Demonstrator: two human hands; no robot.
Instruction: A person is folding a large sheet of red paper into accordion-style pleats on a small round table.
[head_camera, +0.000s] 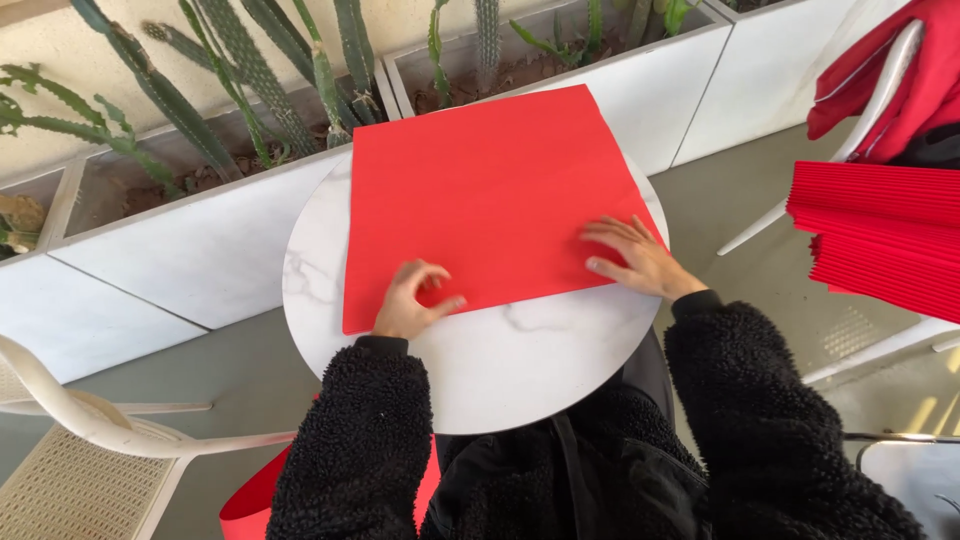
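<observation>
A large square sheet of red paper (490, 200) lies flat on the round white marble-patterned table (500, 370). The left hand (410, 300) seems to pinch the sheet's near edge with curled fingers. The right hand (635, 258) presses flat on it, fingers spread, near its right corner.

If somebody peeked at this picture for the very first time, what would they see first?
The big red paper sheet jumps out first, lying flat on the round white marble table in the middle. Both hands are on its near edge: the left hand pinches the edge, and the right hand presses flat near the right corner. Next comes the stack of pleated red paper at the right, and tall green cacti in white planters behind the table.
</observation>
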